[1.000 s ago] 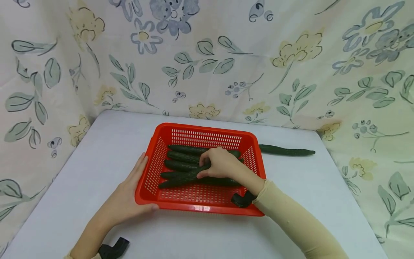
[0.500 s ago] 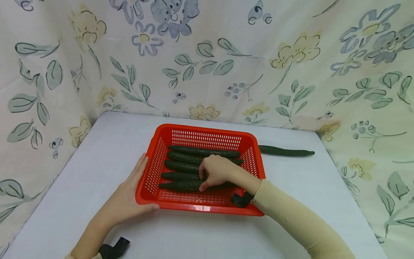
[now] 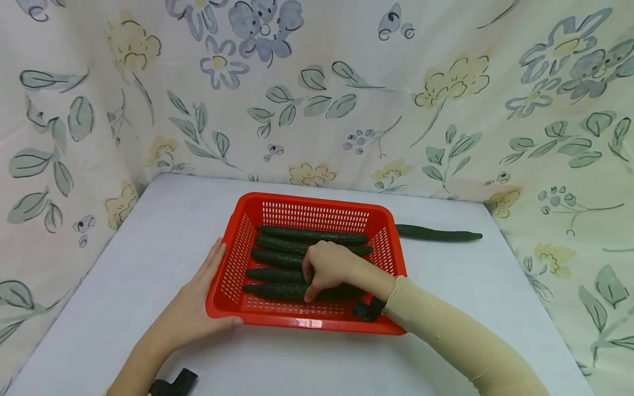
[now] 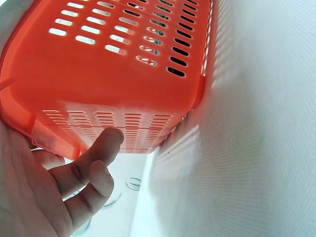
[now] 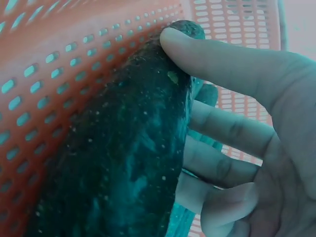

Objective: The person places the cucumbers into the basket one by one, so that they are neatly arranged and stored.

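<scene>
Several dark green cucumbers lie side by side, lengthwise, in a red plastic basket point(image 3: 250, 320). My right hand point(image 3: 331, 268) reaches in over the right side and grips the nearest cucumber point(image 3: 272, 291) around its middle. In the right wrist view, the thumb point(image 5: 212, 59) lies on that cucumber point(image 5: 123, 143), with fingers on its other side. My left hand point(image 3: 195, 308) holds the basket's near left corner, the thumb along the front rim. In the left wrist view, its fingers point(image 4: 86, 165) bend beside the basket's outer wall point(image 4: 103, 74).
Another cucumber point(image 3: 438, 234) lies on the white table point(image 3: 460, 275) to the right of the basket, its left end hidden by the rim. A flowered curtain point(image 3: 317, 82) hangs behind and around the table. A black wrist device point(image 3: 173, 383) sits on the left arm.
My right hand has moved toward the front of the basket. The cucumber it grips lay slanted and now lies parallel to the others along the front. My left hand stays on the corner.
</scene>
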{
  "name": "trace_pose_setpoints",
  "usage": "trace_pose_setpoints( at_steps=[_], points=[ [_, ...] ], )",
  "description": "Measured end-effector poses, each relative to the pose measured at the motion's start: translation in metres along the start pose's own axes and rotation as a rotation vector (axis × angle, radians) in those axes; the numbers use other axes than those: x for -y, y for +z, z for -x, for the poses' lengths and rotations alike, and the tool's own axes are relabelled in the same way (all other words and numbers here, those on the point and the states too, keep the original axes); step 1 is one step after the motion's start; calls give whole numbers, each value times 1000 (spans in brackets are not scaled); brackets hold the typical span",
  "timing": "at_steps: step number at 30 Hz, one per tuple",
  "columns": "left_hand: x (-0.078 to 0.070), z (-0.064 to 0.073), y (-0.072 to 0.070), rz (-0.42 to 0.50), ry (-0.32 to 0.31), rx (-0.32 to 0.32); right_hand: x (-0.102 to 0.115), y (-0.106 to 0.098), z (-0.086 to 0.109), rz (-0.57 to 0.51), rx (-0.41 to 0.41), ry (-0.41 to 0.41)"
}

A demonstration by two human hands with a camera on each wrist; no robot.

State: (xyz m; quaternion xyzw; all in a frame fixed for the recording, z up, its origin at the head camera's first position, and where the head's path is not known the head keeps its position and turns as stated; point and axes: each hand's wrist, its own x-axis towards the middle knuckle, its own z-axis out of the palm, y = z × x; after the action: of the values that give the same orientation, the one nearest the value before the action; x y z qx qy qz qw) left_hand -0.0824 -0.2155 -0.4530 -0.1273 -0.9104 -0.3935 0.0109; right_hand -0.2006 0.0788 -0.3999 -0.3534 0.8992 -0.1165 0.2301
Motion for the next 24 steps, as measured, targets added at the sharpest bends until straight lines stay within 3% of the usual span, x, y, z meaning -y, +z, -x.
trace_pose_setpoints(
  at_steps=[10,16,24],
  points=[
    [-1,0,-1,5,-10,3,0,2,-5,13,58,-16],
    [-1,0,0,12,-12,1,-3,-2,-3,-1,28,-41],
    [0,1,0,8,-7,-2,-8,-23,9,-110,-66,-53]
  ],
)
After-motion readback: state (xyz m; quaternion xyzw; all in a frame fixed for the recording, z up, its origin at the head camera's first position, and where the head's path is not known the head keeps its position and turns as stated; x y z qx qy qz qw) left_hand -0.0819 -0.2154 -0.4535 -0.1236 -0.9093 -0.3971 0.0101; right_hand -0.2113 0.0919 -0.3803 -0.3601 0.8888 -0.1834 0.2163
